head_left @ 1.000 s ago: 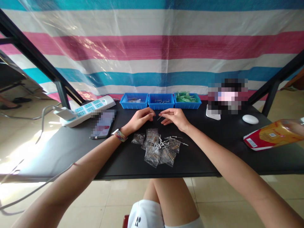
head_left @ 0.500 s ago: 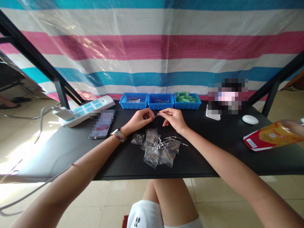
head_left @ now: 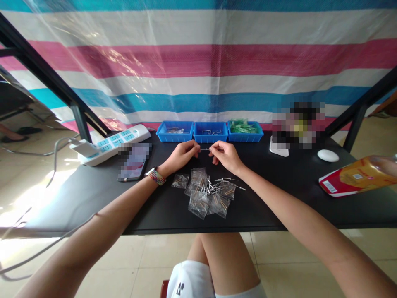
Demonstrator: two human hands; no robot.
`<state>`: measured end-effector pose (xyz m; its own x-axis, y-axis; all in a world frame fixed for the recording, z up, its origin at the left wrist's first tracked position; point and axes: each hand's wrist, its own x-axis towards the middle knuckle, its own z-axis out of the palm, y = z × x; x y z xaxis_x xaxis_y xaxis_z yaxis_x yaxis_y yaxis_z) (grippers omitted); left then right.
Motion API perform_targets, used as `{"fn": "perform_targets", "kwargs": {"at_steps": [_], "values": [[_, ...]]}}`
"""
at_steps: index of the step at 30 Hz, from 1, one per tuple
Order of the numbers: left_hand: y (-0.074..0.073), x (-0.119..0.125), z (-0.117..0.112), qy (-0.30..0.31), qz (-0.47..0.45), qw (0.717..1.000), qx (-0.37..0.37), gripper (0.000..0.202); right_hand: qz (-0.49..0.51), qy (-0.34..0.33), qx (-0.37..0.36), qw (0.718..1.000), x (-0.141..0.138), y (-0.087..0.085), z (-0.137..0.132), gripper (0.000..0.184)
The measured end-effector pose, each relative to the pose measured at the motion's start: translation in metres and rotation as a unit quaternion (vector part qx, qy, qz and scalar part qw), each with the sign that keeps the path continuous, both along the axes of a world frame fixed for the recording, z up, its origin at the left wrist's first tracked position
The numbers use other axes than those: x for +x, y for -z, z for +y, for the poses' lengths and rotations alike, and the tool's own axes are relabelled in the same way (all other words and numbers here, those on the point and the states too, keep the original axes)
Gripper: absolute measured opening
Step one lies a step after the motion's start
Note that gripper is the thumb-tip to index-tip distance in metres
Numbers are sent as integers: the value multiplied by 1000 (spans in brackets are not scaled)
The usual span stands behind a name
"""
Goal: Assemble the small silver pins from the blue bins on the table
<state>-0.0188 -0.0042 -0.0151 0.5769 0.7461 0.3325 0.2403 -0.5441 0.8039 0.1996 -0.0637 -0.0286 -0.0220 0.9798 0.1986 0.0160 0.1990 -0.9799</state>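
Note:
A thin silvery pop rivet (head_left: 204, 149) spans the gap between my hands, above the black table. The fingertips of my left hand (head_left: 186, 151) pinch its left end. My right hand (head_left: 226, 155) pinches the other end between thumb and fingers. Below the hands lies a pile of loose pop rivets (head_left: 211, 188). Around and under it are small clear plastic bags (head_left: 198, 203) with brass-coloured pins inside. Behind the hands stand three blue bins: the left bin (head_left: 174, 138) holds clear bags, the middle bin (head_left: 210, 138) rivets, the right bin (head_left: 246, 138) green packets.
At the left are a white power strip (head_left: 118, 142) with a plugged-in adapter and a phone (head_left: 135, 163). To the right stand a blurred device on a white base (head_left: 279, 148), a white oval object (head_left: 328, 155) and a drink bottle (head_left: 356, 176). Striped sheeting (head_left: 198, 58) hangs behind.
My hands have moved slightly apart, so more of the rivet shows between them. My right fingers have curled in closer. The pile and bins stay put.

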Motion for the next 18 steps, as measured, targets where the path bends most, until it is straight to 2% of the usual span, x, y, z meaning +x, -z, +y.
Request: {"fn": "perform_targets", "kwargs": {"at_steps": [5, 8, 13, 18], "values": [[0, 0, -1, 36, -37, 998, -47, 30, -25, 21, -1, 999, -2, 3, 1, 51], [0, 0, -1, 36, -36, 998, -39, 27, -16, 16, 4, 1000, -2, 2, 0, 47], [-3, 0, -1, 25, 6, 1000, -3, 36, 22, 17, 17, 999, 0, -2, -1, 34], [-2, -1, 0, 12, 30, 999, 10, 43, 20, 30, 31, 999, 0, -3, -1, 30]]}}
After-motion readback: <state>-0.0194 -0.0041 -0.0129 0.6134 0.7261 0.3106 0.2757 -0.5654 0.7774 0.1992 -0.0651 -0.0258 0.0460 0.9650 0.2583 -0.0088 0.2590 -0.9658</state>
